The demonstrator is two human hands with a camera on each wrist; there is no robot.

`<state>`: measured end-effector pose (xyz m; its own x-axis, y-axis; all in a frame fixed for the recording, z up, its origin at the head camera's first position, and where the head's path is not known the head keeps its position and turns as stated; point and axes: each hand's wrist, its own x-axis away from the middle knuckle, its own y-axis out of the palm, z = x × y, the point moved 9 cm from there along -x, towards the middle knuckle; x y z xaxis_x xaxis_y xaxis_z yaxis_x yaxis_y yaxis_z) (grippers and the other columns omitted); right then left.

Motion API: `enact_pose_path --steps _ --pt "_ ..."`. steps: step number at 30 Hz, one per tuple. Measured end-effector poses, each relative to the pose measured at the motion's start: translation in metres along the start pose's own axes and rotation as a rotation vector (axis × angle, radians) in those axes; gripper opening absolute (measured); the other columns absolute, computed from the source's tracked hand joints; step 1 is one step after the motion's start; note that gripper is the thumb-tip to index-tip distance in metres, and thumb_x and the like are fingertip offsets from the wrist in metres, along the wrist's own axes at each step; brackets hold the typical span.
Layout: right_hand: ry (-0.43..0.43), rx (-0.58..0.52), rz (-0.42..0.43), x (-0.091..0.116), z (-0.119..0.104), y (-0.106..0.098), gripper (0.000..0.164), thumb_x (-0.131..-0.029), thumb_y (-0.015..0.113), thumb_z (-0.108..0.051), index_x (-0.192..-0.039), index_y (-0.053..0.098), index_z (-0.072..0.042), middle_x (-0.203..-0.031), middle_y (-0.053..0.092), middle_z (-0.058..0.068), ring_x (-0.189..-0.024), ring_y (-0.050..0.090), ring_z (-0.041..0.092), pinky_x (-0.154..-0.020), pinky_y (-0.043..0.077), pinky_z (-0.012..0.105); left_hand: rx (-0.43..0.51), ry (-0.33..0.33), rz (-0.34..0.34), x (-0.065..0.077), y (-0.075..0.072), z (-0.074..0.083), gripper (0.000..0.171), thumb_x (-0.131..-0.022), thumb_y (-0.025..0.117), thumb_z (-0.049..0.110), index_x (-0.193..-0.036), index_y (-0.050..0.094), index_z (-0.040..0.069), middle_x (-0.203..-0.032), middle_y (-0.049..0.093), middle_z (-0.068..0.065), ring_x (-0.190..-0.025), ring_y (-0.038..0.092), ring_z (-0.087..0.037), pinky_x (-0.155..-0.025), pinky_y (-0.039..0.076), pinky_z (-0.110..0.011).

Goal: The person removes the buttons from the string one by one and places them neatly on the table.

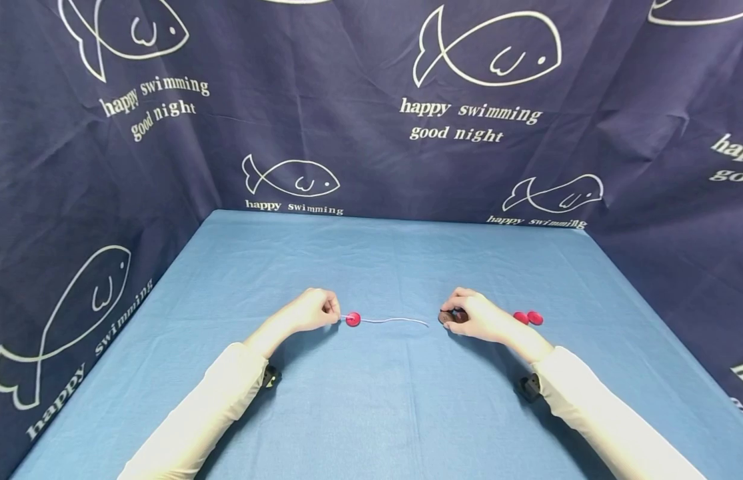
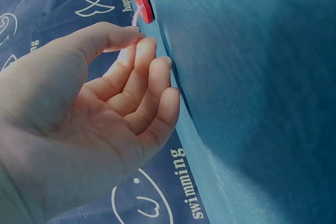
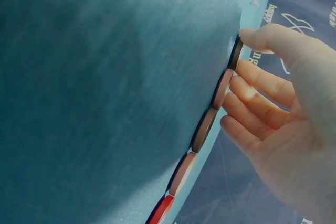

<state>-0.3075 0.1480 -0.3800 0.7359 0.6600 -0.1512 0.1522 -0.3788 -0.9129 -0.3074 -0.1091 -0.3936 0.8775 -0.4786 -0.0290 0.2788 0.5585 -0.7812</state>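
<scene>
My left hand [image 1: 311, 309] pinches one end of a thin white string [image 1: 395, 319] between thumb and index finger. A round red button [image 1: 353, 319] is threaded on the string just beyond those fingertips, also seen in the left wrist view [image 2: 143, 6]. From the button the string runs right along the cloth, its free end stopping short of my right hand [image 1: 476, 316]. That hand holds a dark brown button [image 3: 237, 51] by its edge, thumb at one side and index finger at the other. Behind it, a pinkish-brown button [image 3: 223, 88] lies near the other fingertips.
Another brown button [image 3: 205, 129], a pinkish one [image 3: 183, 173] and a red one [image 3: 160, 211] continue the row on the blue tablecloth [image 1: 371, 400]. Two red buttons [image 1: 534, 318] show right of my right hand. Dark blue printed curtains [image 1: 371, 120] stand around the table.
</scene>
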Motion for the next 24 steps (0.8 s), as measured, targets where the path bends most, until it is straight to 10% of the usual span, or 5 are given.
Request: enact_pose_path --steps 24 --pt "-0.099 0.002 0.090 -0.006 -0.011 -0.002 0.023 -0.079 0.073 -0.013 -0.098 0.068 -0.002 -0.091 0.060 0.008 -0.072 0.052 0.017 -0.063 0.046 0.025 -0.020 0.029 0.008 0.000 -0.001 0.002 0.004 -0.079 0.063 0.005 -0.076 0.064 0.008 -0.063 0.061 0.003 -0.053 0.049 -0.003 -0.055 0.041 -0.019"
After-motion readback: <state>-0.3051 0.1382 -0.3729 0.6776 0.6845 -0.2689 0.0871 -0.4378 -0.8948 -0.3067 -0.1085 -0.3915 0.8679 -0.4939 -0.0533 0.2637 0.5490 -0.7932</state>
